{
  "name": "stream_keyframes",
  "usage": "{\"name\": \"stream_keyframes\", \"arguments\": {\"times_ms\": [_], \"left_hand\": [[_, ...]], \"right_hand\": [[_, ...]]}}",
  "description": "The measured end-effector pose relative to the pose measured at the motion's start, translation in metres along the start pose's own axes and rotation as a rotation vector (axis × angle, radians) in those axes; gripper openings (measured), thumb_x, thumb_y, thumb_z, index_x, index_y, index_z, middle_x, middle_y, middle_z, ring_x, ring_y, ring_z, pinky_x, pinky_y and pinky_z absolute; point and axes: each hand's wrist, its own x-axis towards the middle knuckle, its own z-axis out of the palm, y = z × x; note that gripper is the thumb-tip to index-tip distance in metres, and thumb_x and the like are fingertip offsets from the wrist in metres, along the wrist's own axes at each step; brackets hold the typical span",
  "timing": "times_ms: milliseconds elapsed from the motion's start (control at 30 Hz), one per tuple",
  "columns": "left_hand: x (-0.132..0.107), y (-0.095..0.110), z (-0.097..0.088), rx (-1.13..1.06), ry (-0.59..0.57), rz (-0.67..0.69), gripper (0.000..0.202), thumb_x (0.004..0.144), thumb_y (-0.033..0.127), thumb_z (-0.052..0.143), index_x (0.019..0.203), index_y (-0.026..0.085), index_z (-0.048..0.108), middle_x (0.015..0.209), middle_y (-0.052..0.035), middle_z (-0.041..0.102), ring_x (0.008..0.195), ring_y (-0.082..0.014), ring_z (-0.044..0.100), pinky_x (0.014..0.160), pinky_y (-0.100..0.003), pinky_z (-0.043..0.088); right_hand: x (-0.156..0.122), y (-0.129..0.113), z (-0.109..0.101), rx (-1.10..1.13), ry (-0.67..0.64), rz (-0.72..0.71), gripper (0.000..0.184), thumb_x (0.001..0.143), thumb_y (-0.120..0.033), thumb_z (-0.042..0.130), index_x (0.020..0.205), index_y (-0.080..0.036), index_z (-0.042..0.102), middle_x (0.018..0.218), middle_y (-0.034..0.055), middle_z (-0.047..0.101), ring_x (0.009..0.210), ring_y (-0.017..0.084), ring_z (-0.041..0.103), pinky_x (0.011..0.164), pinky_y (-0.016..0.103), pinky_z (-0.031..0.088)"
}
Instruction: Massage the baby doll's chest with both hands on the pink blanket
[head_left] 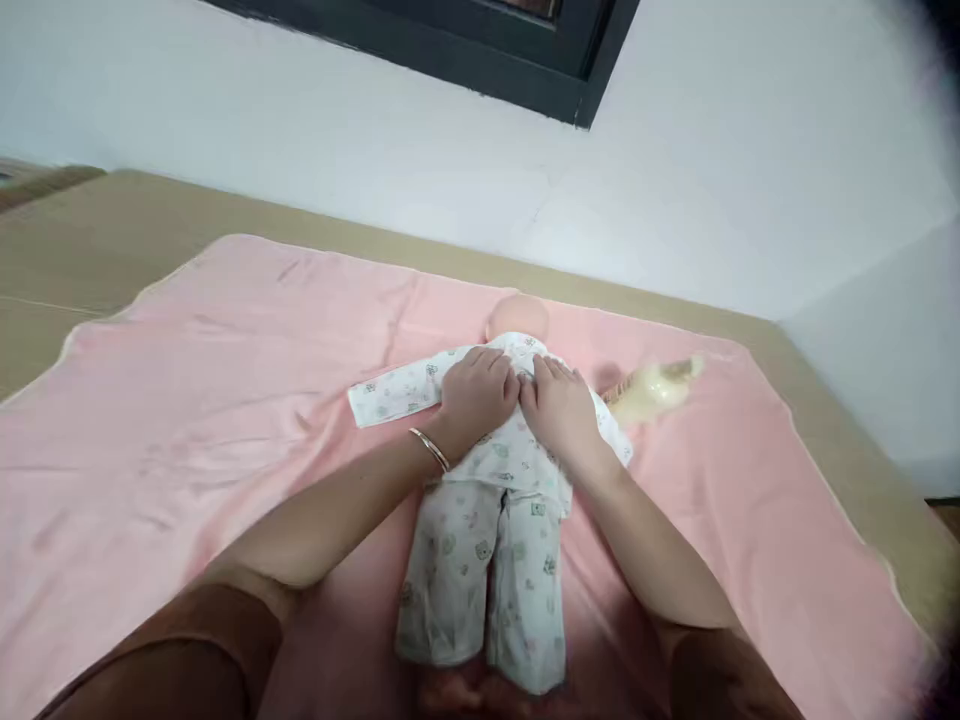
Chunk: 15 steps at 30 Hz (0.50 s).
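A baby doll (517, 317) lies on its back or front, I cannot tell which, with its bald head toward the wall. It wears a white printed shirt (510, 450) and matching trousers (450, 570). My left hand (480, 388) rests on the upper left of the shirt, fingers curled in and pinching its cloth near the middle. Close beside it, my right hand (561, 402) has bent fingers on the cloth just below the neckline. The shirt's left sleeve (394, 390) stretches out flat; the right sleeve is partly behind my right hand.
Under the doll spreads a wrinkled pink blanket (247, 330) on a tan surface (172, 205). A pale yellowish object (656, 388), blurred and glossy, lies right of the doll. Behind stands a white wall (360, 130) with a dark window frame (480, 60).
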Motion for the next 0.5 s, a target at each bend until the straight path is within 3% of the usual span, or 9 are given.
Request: {"name": "stream_keyframes", "arguments": {"times_ms": [133,233,333,500], "left_hand": [[0.003,0.002,0.002,-0.008,-0.014,-0.038,0.019,0.092,0.021,0.051,0.1,0.015,0.067,0.111,-0.0135,0.073,0.106,-0.0293,0.064,0.092,-0.042,0.053],[0.004,0.0,0.006,-0.037,-0.003,-0.04,0.027,0.092,0.022,0.052,0.114,0.014,0.066,0.121,-0.0147,0.07,0.113,-0.0301,0.062,0.102,-0.046,0.05],[0.002,-0.003,0.008,-0.079,0.054,-0.018,0.023,0.092,0.02,0.051,0.106,0.016,0.069,0.113,-0.0128,0.073,0.11,-0.0284,0.065,0.098,-0.044,0.052],[-0.003,-0.004,0.006,-0.105,0.129,0.022,0.019,0.091,0.02,0.052,0.085,0.019,0.07,0.09,-0.0093,0.075,0.094,-0.0252,0.067,0.085,-0.039,0.055]], "right_hand": [[-0.001,-0.001,0.007,0.041,-0.027,0.053,0.052,0.103,-0.029,0.031,0.145,-0.003,0.047,0.148,0.0258,0.053,0.141,0.038,0.046,0.112,0.055,0.037],[0.006,0.006,0.014,0.108,-0.046,0.073,0.057,0.102,-0.034,0.033,0.152,-0.006,0.039,0.159,0.0228,0.04,0.15,0.038,0.033,0.116,0.063,0.03],[0.009,0.011,0.015,0.142,-0.045,0.07,0.058,0.102,-0.038,0.036,0.152,-0.009,0.039,0.159,0.0201,0.042,0.15,0.036,0.034,0.118,0.063,0.028],[-0.002,0.001,0.004,0.119,-0.004,0.035,0.047,0.103,-0.032,0.034,0.135,-0.007,0.057,0.141,0.0213,0.06,0.137,0.034,0.05,0.114,0.05,0.039]]}}
